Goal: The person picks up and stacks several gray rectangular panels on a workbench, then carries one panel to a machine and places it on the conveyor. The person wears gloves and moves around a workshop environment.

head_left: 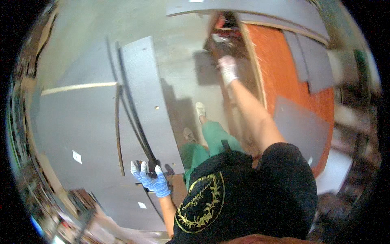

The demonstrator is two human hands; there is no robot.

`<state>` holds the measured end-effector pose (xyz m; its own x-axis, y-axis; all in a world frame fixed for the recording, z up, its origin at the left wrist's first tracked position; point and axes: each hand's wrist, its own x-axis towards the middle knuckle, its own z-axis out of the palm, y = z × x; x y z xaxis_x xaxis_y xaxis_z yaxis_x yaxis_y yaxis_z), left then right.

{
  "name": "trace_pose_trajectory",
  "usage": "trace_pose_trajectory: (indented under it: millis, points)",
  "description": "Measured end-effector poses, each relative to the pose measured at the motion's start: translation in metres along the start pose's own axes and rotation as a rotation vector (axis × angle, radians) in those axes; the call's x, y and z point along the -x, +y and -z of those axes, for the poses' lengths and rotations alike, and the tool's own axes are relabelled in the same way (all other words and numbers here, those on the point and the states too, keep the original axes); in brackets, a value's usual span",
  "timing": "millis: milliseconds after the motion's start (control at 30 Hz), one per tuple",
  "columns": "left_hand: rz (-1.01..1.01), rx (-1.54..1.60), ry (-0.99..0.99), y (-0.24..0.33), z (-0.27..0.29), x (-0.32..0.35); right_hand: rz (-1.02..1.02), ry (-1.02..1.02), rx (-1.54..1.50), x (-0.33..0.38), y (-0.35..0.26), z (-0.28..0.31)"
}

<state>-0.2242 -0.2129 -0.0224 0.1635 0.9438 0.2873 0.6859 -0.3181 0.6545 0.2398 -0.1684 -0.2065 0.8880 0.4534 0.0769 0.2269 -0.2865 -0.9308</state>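
My left hand [151,181], in a blue glove with white fingertips, is closed round the near end of long thin black strips [136,122]. They run away from me over a grey panel [142,81]. My right hand [228,69], in a whitish glove, reaches forward to a dark brown frame or board [219,49] beside an orange-topped bench. Motion smears its fingers, so whether it grips that piece is unclear. Just past the hand, red and pale items [221,24] lie in a dark recess; their kind is too blurred to make out.
Large grey panels [81,130] lie to my left, one with a pale edge. On the right stands an orange-topped bench [268,57] with a wooden edge and grey sheets [313,61] on it. Another long grey panel [260,8] spans the far side. My feet stand on the concrete floor [178,61] between them.
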Motion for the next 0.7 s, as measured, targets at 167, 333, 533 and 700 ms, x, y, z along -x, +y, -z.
trace_pose_trajectory:
  millis: [167,333,533,700]
  points:
    - [-0.183,0.328,-0.141,0.039,-0.023,-0.003,-0.567,-0.777,-0.216,0.182,-0.070,0.070]
    - [-0.080,0.643,-0.907,0.067,-0.066,0.028,-0.359,-0.504,-0.010,0.328,-0.111,0.219]
    - [0.277,0.902,-1.508,0.101,-0.133,0.106,-0.353,0.298,0.241,0.374,-0.131,0.362]
    - [0.644,0.743,-1.732,0.148,-0.162,0.159,-0.509,0.663,1.115,0.423,-0.072,0.454]
